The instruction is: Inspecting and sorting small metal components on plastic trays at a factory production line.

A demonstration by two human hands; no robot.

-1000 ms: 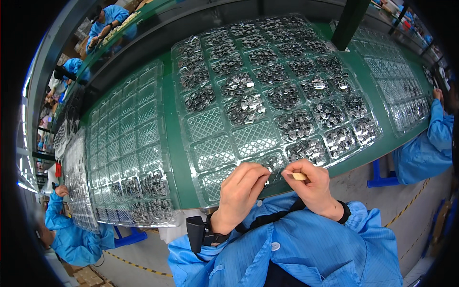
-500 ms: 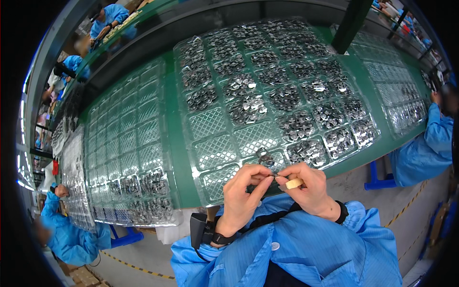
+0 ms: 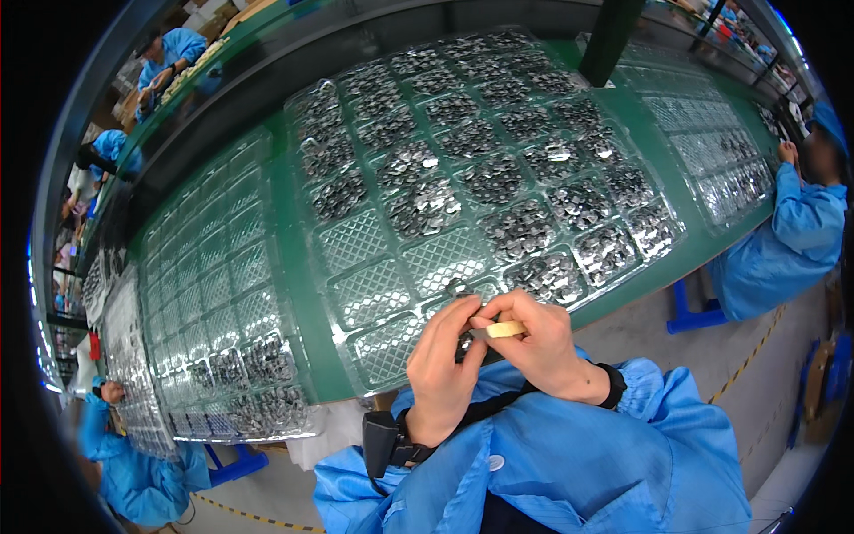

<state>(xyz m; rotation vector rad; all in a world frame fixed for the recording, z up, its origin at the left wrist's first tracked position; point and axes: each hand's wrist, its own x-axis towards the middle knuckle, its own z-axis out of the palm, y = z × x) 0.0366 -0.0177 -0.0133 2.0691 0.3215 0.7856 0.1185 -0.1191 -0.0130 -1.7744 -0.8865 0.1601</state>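
1. Two bare hands are meeting at the near edge of a green workbench (image 3: 294, 294), fingertips touching over a small part.
2. The right hand (image 3: 538, 343) is pinching a small pale yellowish piece (image 3: 505, 329) between thumb and forefinger, closed firmly on it.
3. The left hand (image 3: 442, 365) is curling in from the other side, its fingertips pressing against the same piece; whether it is gripping something of its own cannot be told.
4. The hands are hovering just above the near row of a clear plastic compartment tray (image 3: 374, 294), whose nearest pockets are lying bare.
5. Piles of small dark metal parts (image 3: 520, 227) are filling the tray's farther pockets.
6. A black wrist device (image 3: 382, 442) is sitting on the left wrist, and blue sleeves (image 3: 623, 472) are covering both forearms.
7. A second clear tray (image 3: 209, 311) is lying to the left, partly filled at its near end.
8. Another person in a blue coat (image 3: 787, 240) is sitting at the right end of the bench, well apart.
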